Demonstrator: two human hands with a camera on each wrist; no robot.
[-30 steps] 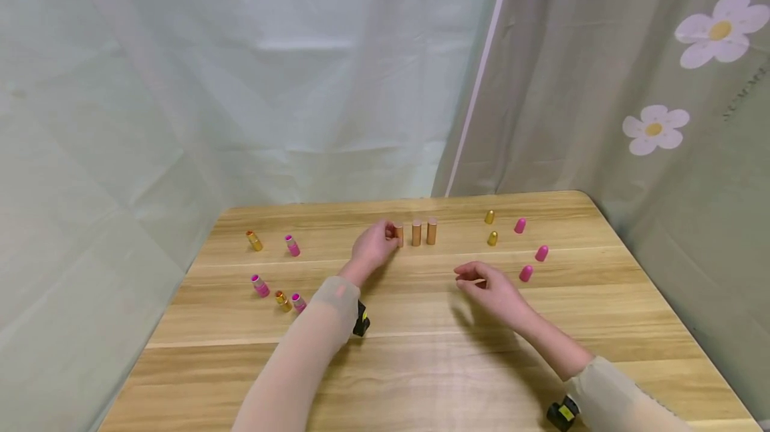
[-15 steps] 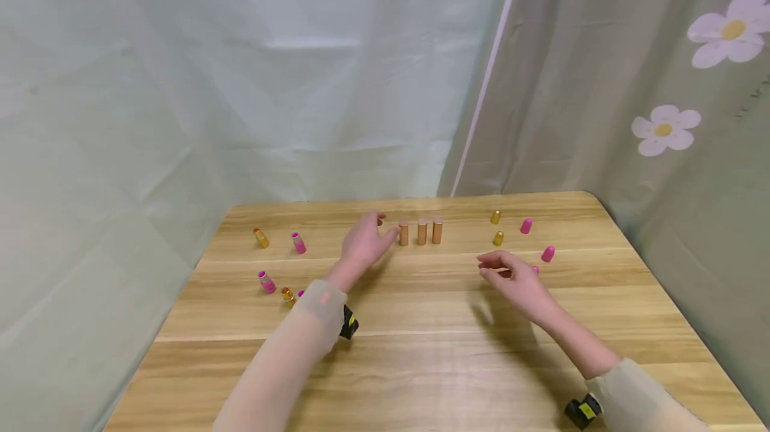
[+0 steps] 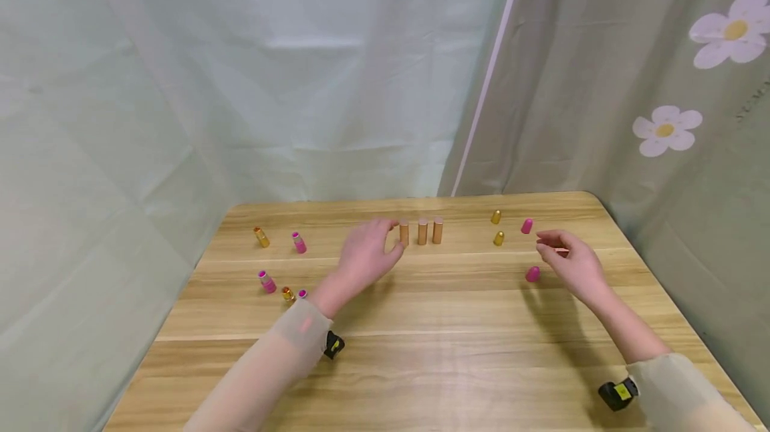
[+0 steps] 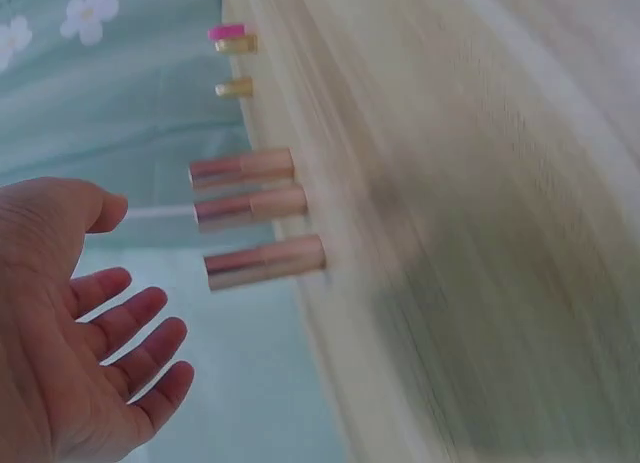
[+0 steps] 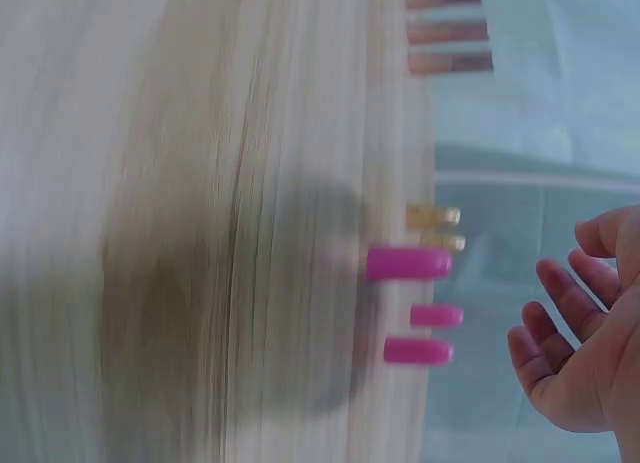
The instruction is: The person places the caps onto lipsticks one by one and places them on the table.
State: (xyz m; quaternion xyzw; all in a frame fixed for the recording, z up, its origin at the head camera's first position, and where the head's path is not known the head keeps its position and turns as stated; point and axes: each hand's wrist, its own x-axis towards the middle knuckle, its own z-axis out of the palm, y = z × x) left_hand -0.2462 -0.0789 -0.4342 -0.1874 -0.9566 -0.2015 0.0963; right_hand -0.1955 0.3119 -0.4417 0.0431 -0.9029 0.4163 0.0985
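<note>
Tubes point(image 3: 423, 232) in a smooth, coppery finish, straight-sided and flat-topped, stand upright in a row of three just beyond the left hand point(image 3: 363, 255), whose thumb and forefinger are parted wide and hold nothing. Pink caps point(image 3: 533, 274), glossy and round-tipped, stand near the right hand point(image 3: 574, 265), one nearer the person than its fingertips and one just past them; that hand's fingers bend loosely, a narrow gap before the thumb, holding nothing. Two gold caps point(image 3: 498, 239) of similar shape stand farther left of those fingers. Left of the left fingers, well apart, are three pink holders point(image 3: 267, 281) and two gold holders point(image 3: 261, 237), one pink piece partly covered by the wrist.

Seen from the head, the left fingertips seem to meet the nearest tube; the left wrist view shows a gap, and a change of tone partway along each tube. The right wrist view shows three pink caps, where the head view shows two.
</note>
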